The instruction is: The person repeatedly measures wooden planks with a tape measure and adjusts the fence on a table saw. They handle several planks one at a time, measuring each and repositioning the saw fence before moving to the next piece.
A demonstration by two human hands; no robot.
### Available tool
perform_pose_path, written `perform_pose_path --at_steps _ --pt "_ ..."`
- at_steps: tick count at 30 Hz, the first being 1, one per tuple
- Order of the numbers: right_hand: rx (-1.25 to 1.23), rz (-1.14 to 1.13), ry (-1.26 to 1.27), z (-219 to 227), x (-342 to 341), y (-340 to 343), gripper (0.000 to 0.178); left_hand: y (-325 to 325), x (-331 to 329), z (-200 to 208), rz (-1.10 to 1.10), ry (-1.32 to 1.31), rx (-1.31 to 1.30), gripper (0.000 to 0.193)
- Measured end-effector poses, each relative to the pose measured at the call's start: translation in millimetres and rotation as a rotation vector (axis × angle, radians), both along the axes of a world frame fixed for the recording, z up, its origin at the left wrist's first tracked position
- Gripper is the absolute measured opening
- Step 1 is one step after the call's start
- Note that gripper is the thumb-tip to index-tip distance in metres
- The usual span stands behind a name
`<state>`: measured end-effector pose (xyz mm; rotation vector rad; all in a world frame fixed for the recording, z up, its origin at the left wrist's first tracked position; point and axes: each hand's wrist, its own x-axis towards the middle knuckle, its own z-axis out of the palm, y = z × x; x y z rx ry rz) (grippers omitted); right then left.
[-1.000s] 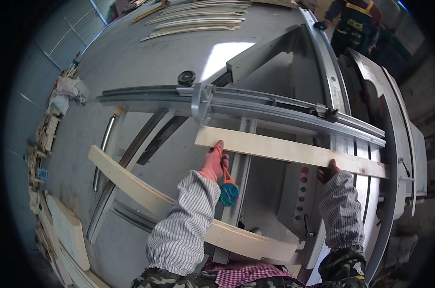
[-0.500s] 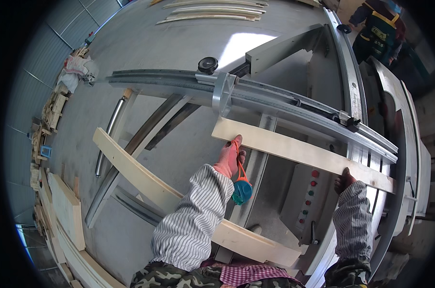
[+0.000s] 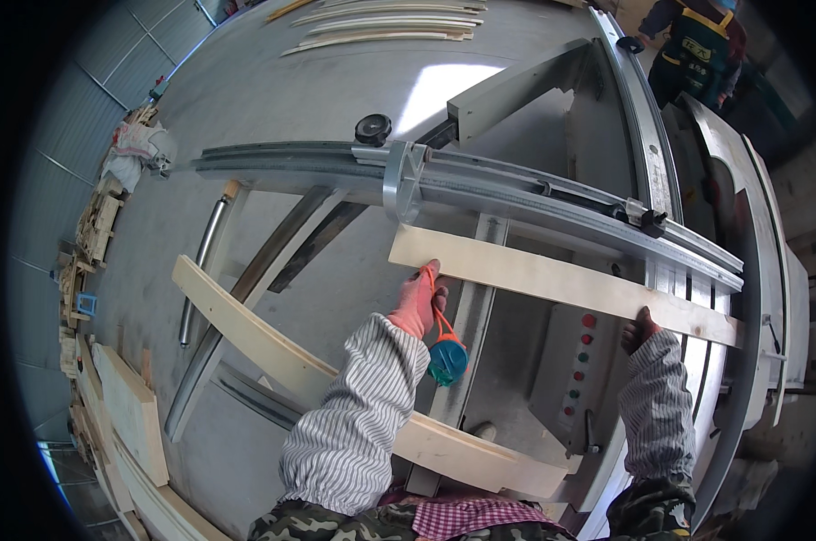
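A long pale wooden board (image 3: 538, 277) lies across the sliding table of a saw-like machine, just on the near side of the metal fence rail (image 3: 480, 185). My left hand (image 3: 417, 305) is closed on the board's near edge close to its left end, thumb on top. From that hand hangs an orange loop with a round teal object (image 3: 446, 360), which looks like a tape measure. Toward the board's right end, my right hand (image 3: 638, 332) grips the same edge, its fingers mostly hidden. The board's left end sits by the metal stop (image 3: 402, 183) on the rail.
A second board (image 3: 255, 329) rests on the frame below my left forearm. A control panel (image 3: 572, 361) with coloured buttons stands under the held board. Lumber (image 3: 133, 415) is stacked at left, with more strips (image 3: 390, 24) on the far floor. Another person (image 3: 693, 50) stands far right.
The view has shifted slightly. Both hands keep their places on the board, and my left thumb sits a little nearer its edge. The other person's arm has moved slightly.
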<state>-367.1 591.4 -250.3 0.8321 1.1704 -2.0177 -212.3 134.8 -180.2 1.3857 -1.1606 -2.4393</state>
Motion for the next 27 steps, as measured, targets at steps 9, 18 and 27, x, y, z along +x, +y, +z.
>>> perform_pose_path --at_steps 9,18,27 --pt "0.075 -0.029 0.013 -4 1 -1 0.055 -45 10 48 -0.083 -0.041 -0.964 0.052" --pt "0.038 -0.094 0.08 13 16 -21 0.06 -107 1 12 -0.259 0.032 -1.053 0.022" --pt "0.153 -0.046 0.015 34 30 -36 0.055 -90 0 -15 -0.396 -0.252 -0.687 0.047"
